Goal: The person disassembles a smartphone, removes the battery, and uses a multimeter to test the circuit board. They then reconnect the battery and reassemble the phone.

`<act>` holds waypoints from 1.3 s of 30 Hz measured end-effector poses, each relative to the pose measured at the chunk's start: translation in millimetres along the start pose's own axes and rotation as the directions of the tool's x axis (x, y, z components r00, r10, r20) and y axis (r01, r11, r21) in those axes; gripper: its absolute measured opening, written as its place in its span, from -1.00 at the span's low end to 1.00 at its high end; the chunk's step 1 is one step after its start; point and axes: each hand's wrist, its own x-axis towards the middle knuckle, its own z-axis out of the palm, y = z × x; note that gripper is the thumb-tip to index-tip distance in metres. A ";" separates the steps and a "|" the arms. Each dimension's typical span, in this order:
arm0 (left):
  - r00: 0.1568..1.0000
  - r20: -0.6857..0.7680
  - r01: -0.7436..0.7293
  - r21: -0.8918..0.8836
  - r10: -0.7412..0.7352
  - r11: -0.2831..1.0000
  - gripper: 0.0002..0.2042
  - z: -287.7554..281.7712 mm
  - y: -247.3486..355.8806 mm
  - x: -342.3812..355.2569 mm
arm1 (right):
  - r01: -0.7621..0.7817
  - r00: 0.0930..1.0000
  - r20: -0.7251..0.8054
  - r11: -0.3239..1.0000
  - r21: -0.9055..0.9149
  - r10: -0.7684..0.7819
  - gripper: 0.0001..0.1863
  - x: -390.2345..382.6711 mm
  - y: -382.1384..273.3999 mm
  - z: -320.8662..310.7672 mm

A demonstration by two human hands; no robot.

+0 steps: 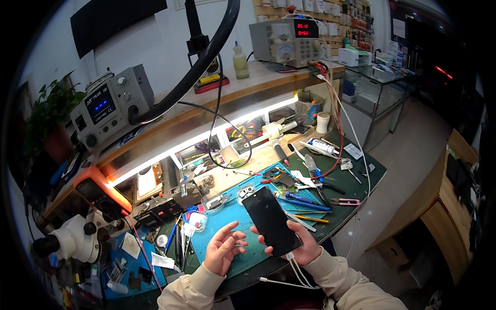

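Observation:
A black smartphone [271,219] with a dark screen rests in my right hand [306,244], whose thumb and fingers wrap its lower edges. From its bottom end comes a white charging cable [293,264], hanging toward the bench's front edge. To the left of the phone my left hand [225,249] hovers over the blue work mat [227,266], fingers apart and slightly curled, with nothing in it. Beyond the phone lie tweezers, blue pens [302,200] and small parts on the mat.
A microscope [70,240] and an orange multimeter [98,194] stand at the left. On the shelf are a hot-air station [106,106] and a power supply [287,41]. A thick black hose [194,82] arches overhead. Pink-handled cutters [345,202] lie at the right.

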 end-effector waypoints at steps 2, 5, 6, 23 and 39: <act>1.000 -0.001 -0.002 -0.017 0.002 1.000 -0.45 1.7 1.3 3.4 | -0.004 1.000 -0.030 0.995 -0.104 0.001 -0.29 0.0 -0.7 -1.3; 1.000 0.024 -0.008 -0.119 0.011 0.993 -0.53 -3.0 0.8 -4.1 | -0.055 0.998 -0.007 0.997 -0.053 0.054 -0.34 2.7 1.4 -1.0; 1.000 0.020 -0.007 -0.117 0.009 0.993 -0.54 -2.1 1.8 -1.9 | -0.062 0.998 -0.019 0.996 -0.060 0.061 -0.36 2.3 -0.8 0.9; 1.000 -0.003 0.014 -0.107 -0.015 0.994 -0.56 -0.7 2.0 -1.5 | -0.060 0.998 -0.032 0.996 -0.069 0.058 -0.34 3.9 0.1 2.5; 0.999 -0.009 0.044 -0.101 -0.045 0.994 -0.51 1.0 4.1 -1.6 | -0.059 0.997 -0.052 0.996 -0.063 0.056 -0.29 2.6 -1.1 3.0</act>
